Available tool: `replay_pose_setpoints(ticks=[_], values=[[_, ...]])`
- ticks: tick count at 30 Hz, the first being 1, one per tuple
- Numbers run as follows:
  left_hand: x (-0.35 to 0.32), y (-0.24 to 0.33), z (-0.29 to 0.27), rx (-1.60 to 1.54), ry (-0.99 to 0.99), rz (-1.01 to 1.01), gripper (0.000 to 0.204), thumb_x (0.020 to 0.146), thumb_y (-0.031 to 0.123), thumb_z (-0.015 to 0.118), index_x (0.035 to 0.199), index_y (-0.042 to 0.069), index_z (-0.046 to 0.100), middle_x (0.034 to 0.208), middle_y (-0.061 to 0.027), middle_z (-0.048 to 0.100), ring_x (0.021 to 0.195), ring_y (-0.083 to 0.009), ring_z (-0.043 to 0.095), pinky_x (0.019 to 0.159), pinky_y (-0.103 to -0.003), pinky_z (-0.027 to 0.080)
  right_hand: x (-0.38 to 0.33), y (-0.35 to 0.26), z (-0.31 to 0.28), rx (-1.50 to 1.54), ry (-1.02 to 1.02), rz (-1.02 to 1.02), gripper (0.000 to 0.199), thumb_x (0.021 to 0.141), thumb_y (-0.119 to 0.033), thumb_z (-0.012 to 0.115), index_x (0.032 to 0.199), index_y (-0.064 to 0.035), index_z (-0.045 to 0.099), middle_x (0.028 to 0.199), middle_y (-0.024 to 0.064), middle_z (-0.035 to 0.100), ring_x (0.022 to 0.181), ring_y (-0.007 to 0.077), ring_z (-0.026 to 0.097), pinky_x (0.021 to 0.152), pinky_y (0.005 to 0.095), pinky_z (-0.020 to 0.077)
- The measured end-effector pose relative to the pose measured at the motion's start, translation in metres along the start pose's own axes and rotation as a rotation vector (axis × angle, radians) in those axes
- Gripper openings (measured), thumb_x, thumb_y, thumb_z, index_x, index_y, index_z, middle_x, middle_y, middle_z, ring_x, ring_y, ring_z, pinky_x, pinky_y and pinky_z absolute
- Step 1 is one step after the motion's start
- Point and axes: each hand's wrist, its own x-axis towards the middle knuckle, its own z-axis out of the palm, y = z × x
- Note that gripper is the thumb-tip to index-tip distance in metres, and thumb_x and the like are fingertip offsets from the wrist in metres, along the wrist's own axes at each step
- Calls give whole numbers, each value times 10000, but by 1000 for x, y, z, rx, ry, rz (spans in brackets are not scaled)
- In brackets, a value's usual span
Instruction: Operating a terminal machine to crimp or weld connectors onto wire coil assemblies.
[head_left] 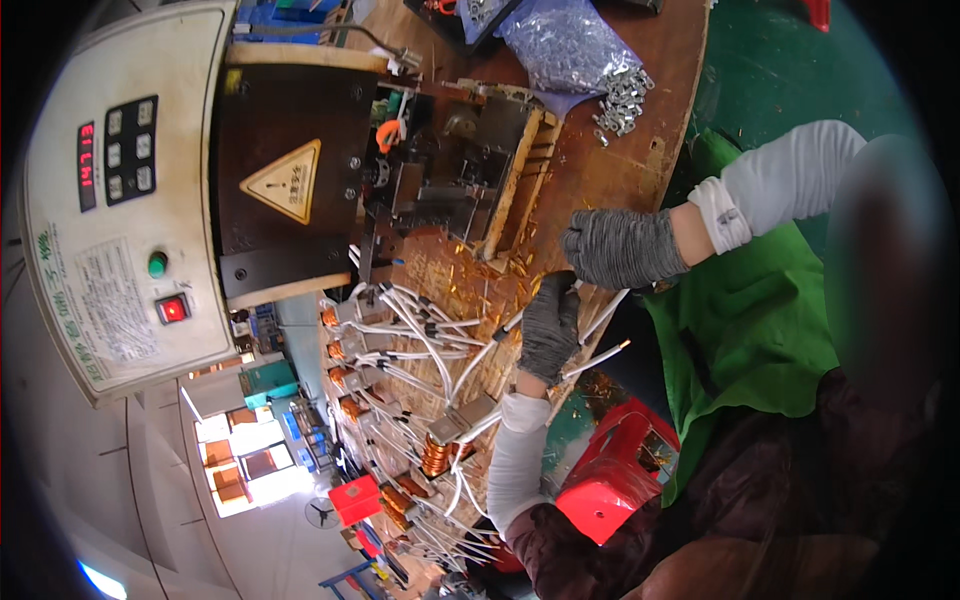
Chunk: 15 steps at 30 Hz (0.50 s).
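Note:
My left hand, in a dark grey knitted glove, is closed around white insulated wires. One bare wire end sticks out past it. The wires seem to lead back to a copper coil with a metal block on the wooden bench. My right hand, gloved in lighter grey, is curled into a fist just above the left in the picture. Its fingertips are turned away, so whatever they hold is hidden. Another white wire runs close under it. Both hands are near the machine's crimping head.
The machine's pale control box has a lit display and a red switch. A bag of metal terminals spills onto the bench. Copper scraps litter the wood. More wired coils stand in a row. A red stool is below the bench edge.

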Motion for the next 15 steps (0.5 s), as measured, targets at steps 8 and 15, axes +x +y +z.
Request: replay_pose_setpoints(ticks=[8,15], values=[[18,15,1,-49,31,173,181,849,47,553,1023,17,592,883,-173,630,827,-338,620,714,-376,485,6,28,53,628,-281,74,331,883,-306,529,714,-61,673,614,38,590,558,204,531,539,358,430],[15,4,12,21,106,266,200,788,-49,549,954,21,633,773,-122,622,720,-235,631,654,-322,485,7,34,85,1022,-376,17,341,914,-324,498,852,-12,621,662,123,606,553,277,534,535,383,433]])
